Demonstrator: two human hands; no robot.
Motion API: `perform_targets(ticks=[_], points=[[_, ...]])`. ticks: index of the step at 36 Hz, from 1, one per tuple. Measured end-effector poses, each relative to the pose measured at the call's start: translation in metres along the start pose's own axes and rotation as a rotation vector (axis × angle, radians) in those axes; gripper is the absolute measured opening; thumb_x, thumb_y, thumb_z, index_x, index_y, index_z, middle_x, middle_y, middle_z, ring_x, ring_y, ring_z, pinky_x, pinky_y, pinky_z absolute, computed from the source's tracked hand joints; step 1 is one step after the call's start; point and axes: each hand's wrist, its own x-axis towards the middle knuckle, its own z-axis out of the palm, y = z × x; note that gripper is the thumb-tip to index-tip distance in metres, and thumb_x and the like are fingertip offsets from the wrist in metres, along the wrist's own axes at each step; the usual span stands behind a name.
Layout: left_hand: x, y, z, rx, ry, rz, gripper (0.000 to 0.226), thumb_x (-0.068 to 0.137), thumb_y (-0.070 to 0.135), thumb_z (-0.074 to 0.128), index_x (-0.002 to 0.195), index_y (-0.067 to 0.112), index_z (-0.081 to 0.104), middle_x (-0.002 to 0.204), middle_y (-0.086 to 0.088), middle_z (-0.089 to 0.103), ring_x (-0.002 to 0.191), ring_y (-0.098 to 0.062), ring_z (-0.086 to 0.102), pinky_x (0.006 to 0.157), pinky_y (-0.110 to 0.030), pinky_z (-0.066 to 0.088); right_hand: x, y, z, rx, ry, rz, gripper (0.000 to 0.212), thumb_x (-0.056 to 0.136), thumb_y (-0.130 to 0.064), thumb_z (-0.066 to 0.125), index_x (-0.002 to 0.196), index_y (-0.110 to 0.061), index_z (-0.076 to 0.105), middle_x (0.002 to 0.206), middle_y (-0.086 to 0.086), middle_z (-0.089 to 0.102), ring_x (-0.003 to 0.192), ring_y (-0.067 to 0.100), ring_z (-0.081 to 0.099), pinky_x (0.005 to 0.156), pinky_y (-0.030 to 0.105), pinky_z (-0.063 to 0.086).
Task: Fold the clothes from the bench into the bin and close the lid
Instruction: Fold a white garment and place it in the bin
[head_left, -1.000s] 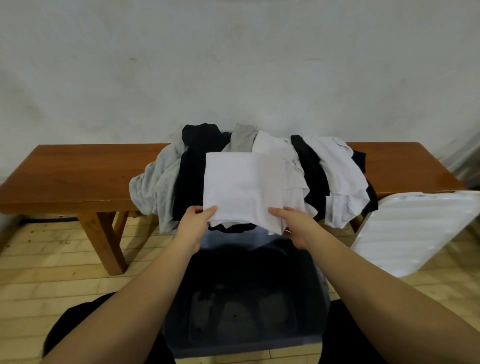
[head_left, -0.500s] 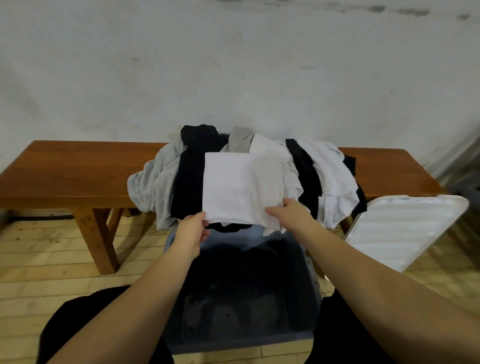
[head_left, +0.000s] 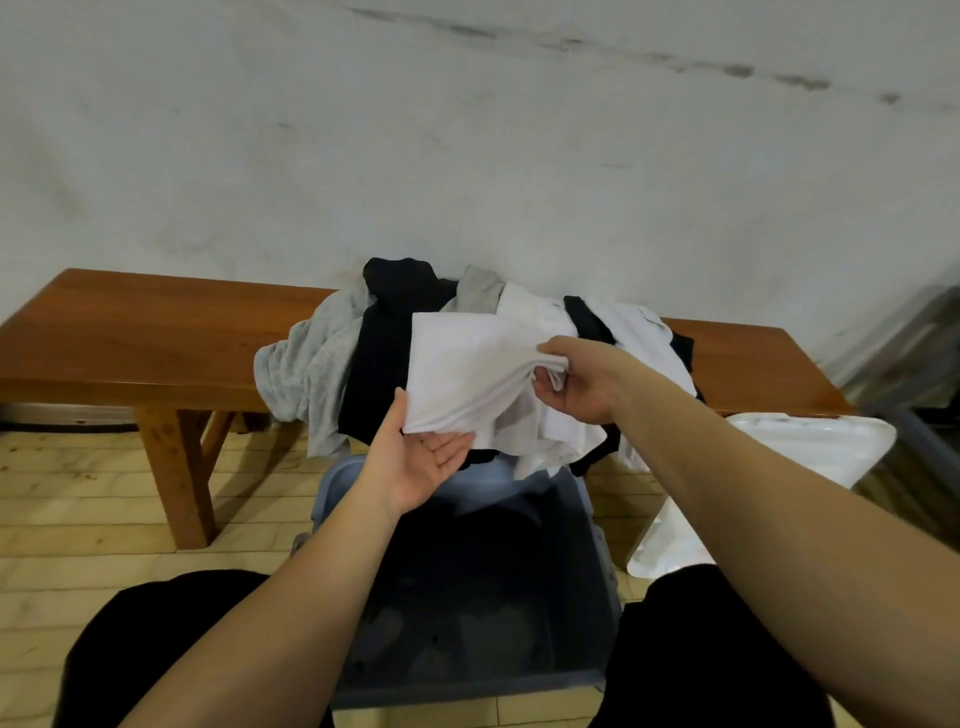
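White shirt over the bin — right hand grips its bunched edge, left hand flat beneath, palm up.

Bin mouth open, unobstructed from above. Clothes pile overhangs desk front edge at bin's far rim. Lid leans right.
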Motion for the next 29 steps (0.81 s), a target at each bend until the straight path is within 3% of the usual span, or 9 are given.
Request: perform_targets(ticks=[3, 7, 10, 14, 19, 21, 25, 29], points=[[-0.003, 0.008, 0.008, -0.087, 0.038, 0.094, 0.056, 0.091, 0.053, 0.061, 0.125, 0.010, 0.063, 0.110, -0.012, 0.073, 0.096, -0.025, 0.072, 0.082, -0.037, 0.055, -0.001, -0.009, -0.004, 0.042, -0.017, 0.020, 0.006, 0.094, -0.008, 0.061, 0.089, -0.006, 0.060, 0.073, 0.008, 0.059, 0.054, 0.013, 0.054, 0.048, 0.025, 0.054], [-0.007, 0.016, 0.012, 0.056, 0.145, 0.076, 0.025, 0.095, 0.036, 0.060, 0.104, 0.013, 0.064, 0.071, -0.002, 0.071, 0.065, -0.016, 0.065, 0.058, -0.026, 0.052, -0.001, -0.009, -0.011, 0.011, -0.021, 0.044, 0.005, 0.094, -0.010, 0.063, 0.090, -0.007, 0.061, 0.072, 0.007, 0.061, 0.056, 0.013, 0.055, 0.050, 0.023, 0.054], [-0.005, 0.017, 0.008, 0.212, 0.229, 0.070, 0.027, 0.096, 0.033, 0.061, 0.110, 0.010, 0.063, 0.075, -0.005, 0.068, 0.057, -0.016, 0.061, 0.048, -0.023, 0.049, 0.001, 0.000, -0.017, 0.001, -0.021, 0.087, 0.003, 0.094, -0.010, 0.063, 0.095, -0.008, 0.062, 0.080, 0.007, 0.062, 0.063, 0.013, 0.055, 0.050, 0.021, 0.053], [-0.004, 0.018, 0.005, 0.440, 0.274, 0.174, 0.050, 0.087, 0.037, 0.073, 0.125, 0.020, 0.045, 0.106, -0.007, 0.067, 0.063, -0.017, 0.061, 0.055, -0.027, 0.049, 0.010, 0.020, -0.024, -0.037, -0.020, 0.139, 0.007, 0.094, -0.010, 0.062, 0.101, -0.011, 0.061, 0.084, 0.005, 0.063, 0.066, 0.014, 0.056, 0.050, 0.021, 0.053], [-0.004, 0.019, 0.004, 0.754, 0.347, 0.158, 0.025, 0.089, 0.017, 0.070, 0.110, 0.007, 0.060, 0.088, -0.008, 0.063, 0.059, -0.014, 0.049, 0.050, -0.023, 0.043, 0.017, 0.043, -0.034, -0.143, 0.019, 0.127, 0.016, 0.090, -0.010, 0.067, 0.104, -0.014, 0.060, 0.093, 0.005, 0.065, 0.078, 0.017, 0.059, 0.063, 0.026, 0.051], [-0.004, 0.025, 0.002, 0.788, 0.377, 0.206, 0.018, 0.089, 0.011, 0.068, 0.105, 0.005, 0.061, 0.084, -0.009, 0.062, 0.058, -0.016, 0.048, 0.051, -0.025, 0.039, 0.022, 0.056, -0.039, -0.210, 0.063, 0.053, 0.019, 0.088, -0.008, 0.070, 0.102, -0.013, 0.059, 0.098, 0.006, 0.065, 0.084, 0.020, 0.061, 0.070, 0.031, 0.052], [-0.008, 0.036, 0.001, 0.875, 0.401, 0.351, 0.016, 0.089, 0.012, 0.067, 0.102, 0.004, 0.065, 0.097, -0.007, 0.069, 0.084, -0.020, 0.063, 0.067, -0.028, 0.047, 0.042, 0.085, -0.047, -0.284, 0.080, -0.081, 0.015, 0.088, -0.011, 0.071, 0.100, -0.012, 0.061, 0.098, 0.005, 0.067, 0.088, 0.021, 0.064, 0.092, 0.039, 0.053], [-0.014, 0.043, 0.005, 0.805, 0.385, 0.334, 0.007, 0.090, 0.013, 0.064, 0.091, 0.006, 0.064, 0.089, -0.006, 0.066, 0.081, -0.021, 0.059, 0.064, -0.030, 0.043, 0.057, 0.106, -0.046, -0.315, 0.064, -0.179, 0.034, 0.089, -0.020, 0.071, 0.120, -0.010, 0.064, 0.109, 0.005, 0.071, 0.101, 0.026, 0.066, 0.095, 0.041, 0.054]])
